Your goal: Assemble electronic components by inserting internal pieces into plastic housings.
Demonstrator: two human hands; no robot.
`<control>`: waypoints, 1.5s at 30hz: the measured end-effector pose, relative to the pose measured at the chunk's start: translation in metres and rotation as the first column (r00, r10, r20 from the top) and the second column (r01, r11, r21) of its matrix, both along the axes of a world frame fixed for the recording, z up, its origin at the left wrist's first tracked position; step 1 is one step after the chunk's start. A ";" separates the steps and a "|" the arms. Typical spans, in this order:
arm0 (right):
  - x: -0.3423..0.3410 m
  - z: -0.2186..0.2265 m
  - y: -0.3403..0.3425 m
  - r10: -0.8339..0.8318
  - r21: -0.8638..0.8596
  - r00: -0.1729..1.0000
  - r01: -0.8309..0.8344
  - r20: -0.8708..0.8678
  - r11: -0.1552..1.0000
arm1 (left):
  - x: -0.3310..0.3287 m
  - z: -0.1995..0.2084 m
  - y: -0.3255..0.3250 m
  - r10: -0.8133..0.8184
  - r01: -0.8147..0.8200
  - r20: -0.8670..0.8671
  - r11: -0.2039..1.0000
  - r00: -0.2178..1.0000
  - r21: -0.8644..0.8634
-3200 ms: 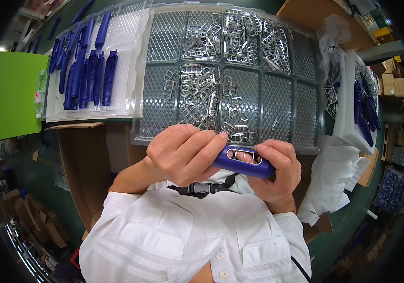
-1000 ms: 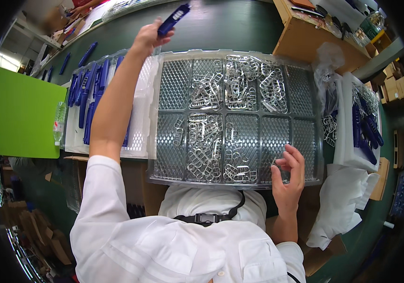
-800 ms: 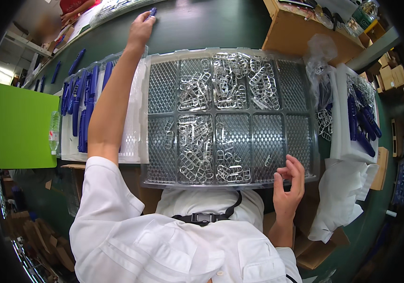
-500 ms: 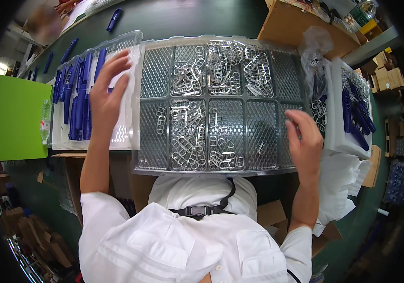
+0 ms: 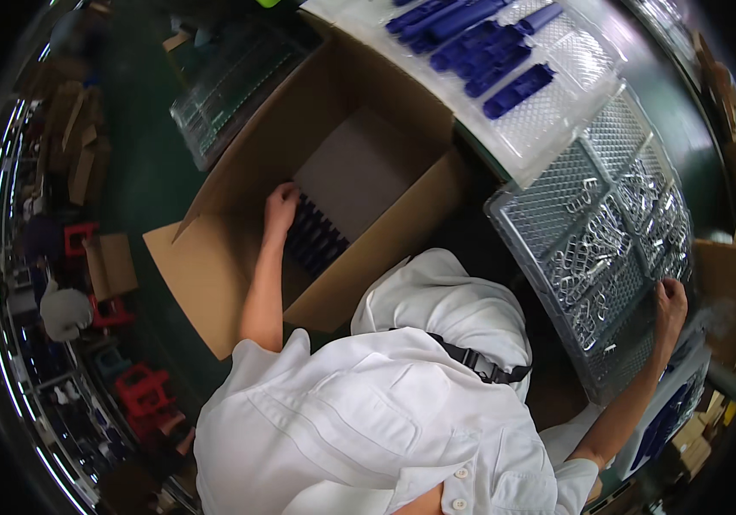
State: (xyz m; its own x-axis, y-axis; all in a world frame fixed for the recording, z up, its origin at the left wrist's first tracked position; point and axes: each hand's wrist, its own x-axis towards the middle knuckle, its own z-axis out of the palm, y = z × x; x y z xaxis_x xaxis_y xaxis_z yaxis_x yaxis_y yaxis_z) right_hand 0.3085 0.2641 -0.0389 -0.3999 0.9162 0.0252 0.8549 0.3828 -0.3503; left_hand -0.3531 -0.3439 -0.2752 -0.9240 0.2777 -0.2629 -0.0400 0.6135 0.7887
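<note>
My left hand (image 5: 281, 208) reaches into an open cardboard box (image 5: 239, 172), its fingers closed at the near left corner of a grey-brown cardboard sheet (image 5: 359, 167). Just below that edge lies a row of dark blue plastic pieces (image 5: 316, 236), partly covered by the sheet. My right hand (image 5: 670, 305) hovers at the right side of a clear compartment tray (image 5: 540, 219), fingertips pinched together; anything between them is too small to make out. Small silver metal buckles (image 5: 596, 245) lie heaped in several of the tray's compartments.
Blue plastic casings (image 5: 480, 47) lie on a white textured tray (image 5: 570, 60) beyond the box. A clear plastic tray (image 5: 231, 90) is at the box's far left. Red stools (image 5: 140, 388) stand on the floor at left. A bag with blue parts (image 5: 664, 421) is at lower right.
My view has turned left and down to the box. My left hand has gone from above the blue casings into the box. My right hand stays by the buckle tray, fingers now pinched.
</note>
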 end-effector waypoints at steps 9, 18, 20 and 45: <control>-0.004 0.031 -0.053 -0.208 -0.135 0.888 0.167 -0.410 0.977 | 0.019 -0.136 -0.079 -0.325 0.483 0.358 0.577 0.876 -0.659; -0.018 0.070 -0.128 -0.360 -0.201 0.757 0.299 -0.546 0.933 | 0.057 -0.176 -0.072 -0.494 0.419 0.120 0.555 0.861 -0.719; -0.019 0.072 -0.134 -0.377 -0.237 0.726 0.294 -0.575 0.926 | 0.052 -0.157 -0.077 -0.429 0.324 -0.014 0.704 0.903 -0.632; -0.092 0.075 -0.221 -0.387 -0.390 0.339 0.061 -0.858 0.919 | 0.156 0.242 0.205 -0.907 0.084 0.273 0.314 0.320 0.946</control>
State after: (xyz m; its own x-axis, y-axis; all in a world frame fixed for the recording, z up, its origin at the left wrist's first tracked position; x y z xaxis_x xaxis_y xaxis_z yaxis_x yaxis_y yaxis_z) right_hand 0.2166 0.0428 0.0359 -0.0558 0.9984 -0.0059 -0.0153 -0.0067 -0.9999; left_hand -0.1976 -0.1385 -0.0334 -0.0241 0.9990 -0.0363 -0.7053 0.0088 0.7089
